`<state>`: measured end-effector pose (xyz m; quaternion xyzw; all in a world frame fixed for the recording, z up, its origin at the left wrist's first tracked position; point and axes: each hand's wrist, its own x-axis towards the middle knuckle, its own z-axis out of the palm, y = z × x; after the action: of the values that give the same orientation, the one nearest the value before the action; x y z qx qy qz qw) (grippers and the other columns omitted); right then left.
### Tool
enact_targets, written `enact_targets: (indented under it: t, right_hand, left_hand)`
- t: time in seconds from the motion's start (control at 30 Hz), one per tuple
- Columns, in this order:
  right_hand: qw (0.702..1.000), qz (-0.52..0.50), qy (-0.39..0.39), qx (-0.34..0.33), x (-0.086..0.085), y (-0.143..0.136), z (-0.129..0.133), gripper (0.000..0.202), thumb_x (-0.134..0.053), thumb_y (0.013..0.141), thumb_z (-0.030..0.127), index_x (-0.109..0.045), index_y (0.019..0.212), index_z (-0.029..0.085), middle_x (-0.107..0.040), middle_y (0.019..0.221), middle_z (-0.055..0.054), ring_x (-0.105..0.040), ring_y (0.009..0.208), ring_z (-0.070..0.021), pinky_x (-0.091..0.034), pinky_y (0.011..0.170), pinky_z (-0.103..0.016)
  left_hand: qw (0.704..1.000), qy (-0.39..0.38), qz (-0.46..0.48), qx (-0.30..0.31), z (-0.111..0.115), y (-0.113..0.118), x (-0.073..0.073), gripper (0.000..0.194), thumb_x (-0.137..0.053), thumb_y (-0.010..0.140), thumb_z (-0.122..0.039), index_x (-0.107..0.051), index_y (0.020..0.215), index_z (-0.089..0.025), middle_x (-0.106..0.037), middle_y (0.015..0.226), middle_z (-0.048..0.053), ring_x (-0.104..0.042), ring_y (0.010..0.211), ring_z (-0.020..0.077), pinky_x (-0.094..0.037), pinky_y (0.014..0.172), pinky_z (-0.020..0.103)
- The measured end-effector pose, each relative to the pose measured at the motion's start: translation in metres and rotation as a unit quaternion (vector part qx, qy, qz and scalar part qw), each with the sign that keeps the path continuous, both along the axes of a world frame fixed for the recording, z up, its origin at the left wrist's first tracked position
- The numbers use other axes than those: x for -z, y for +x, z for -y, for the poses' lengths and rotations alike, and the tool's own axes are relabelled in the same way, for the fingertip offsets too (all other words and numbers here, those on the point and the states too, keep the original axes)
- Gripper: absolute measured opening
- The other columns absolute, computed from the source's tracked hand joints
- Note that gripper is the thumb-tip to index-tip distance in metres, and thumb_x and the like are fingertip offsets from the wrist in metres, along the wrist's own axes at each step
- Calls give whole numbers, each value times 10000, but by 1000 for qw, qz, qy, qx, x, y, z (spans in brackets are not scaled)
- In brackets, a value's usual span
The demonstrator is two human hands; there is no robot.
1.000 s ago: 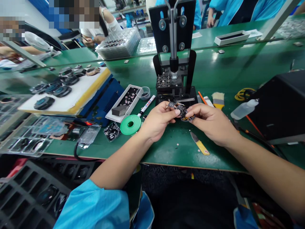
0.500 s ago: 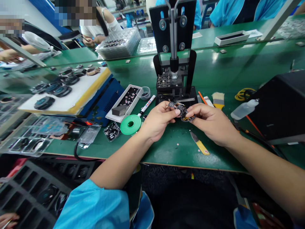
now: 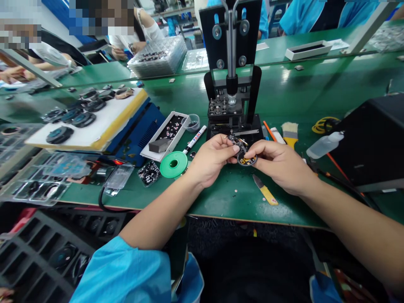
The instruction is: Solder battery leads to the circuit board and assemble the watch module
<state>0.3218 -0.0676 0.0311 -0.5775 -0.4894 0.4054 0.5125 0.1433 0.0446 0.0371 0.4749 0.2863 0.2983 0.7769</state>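
Between the fingertips of my left hand (image 3: 212, 162) is a small dark circuit board (image 3: 239, 143), pinched over the bench in front of the black press. My right hand (image 3: 282, 164) is closed on the edge of a round watch part (image 3: 247, 160) with gold-coloured patches on its face. The board and the round part meet or overlap; whether they are joined I cannot tell. A yellow-handled knife (image 3: 265, 190) lies on the green bench below my right hand. The press (image 3: 232, 90) stands just beyond both hands.
To the left are a green spool (image 3: 174, 164), a paint marker (image 3: 196, 139), a white parts box (image 3: 166, 135) and a blue machine (image 3: 142, 134) with watch cases on top. A brush (image 3: 289, 134), a plastic bottle (image 3: 325, 145) and a black box (image 3: 372, 139) lie right.
The round part has tilted, showing more of its gold-patched face, and the small board has turned between my fingers. Both hands stay nearly in place.
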Motion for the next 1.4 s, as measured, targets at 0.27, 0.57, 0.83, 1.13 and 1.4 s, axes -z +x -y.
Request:
enact_targets:
  t: [0.27,0.57,0.83,1.13,1.4]
  right_hand:
    - [999,-37,-5,-9,0,-2,-1,169,-804,847,291,-846,1008,259,-827,992,-19,-679,821,-182,-532,719,-346]
    - [1000,-13,-21,-10,5,1,1,181,-789,879,292,-849,1050,279,-819,1008,-19,-659,762,-175,-521,635,-330]
    - [998,-31,-44,-21,7,-1,2,159,-802,934,343,-832,1083,295,-779,890,-4,-615,577,-153,-493,490,-323]
    - [1000,-4,-2,-5,6,-1,2,125,-803,903,299,-847,1019,291,-812,1052,-23,-712,960,-224,-562,792,-380]
    - [1000,-3,12,-7,4,-3,1,92,-809,908,292,-845,993,294,-796,1066,-28,-719,996,-235,-570,859,-405]
  left_hand:
    - [1000,-20,13,20,0,0,3,332,-995,727,-194,-708,887,-151,-765,901,5,-706,793,108,-571,782,266]
    - [999,-22,14,18,0,1,5,380,-1020,705,-216,-694,892,-162,-742,885,-12,-692,801,108,-550,778,267]
    - [999,-23,34,21,1,2,6,447,-1061,667,-238,-681,893,-173,-747,877,-28,-704,820,105,-582,816,271]
    - [999,-15,33,16,3,3,5,428,-1052,687,-252,-678,882,-182,-749,885,-28,-708,828,111,-585,824,278]
    - [999,-5,38,12,4,3,4,443,-1051,696,-262,-650,868,-181,-725,844,-42,-686,799,98,-572,801,262]
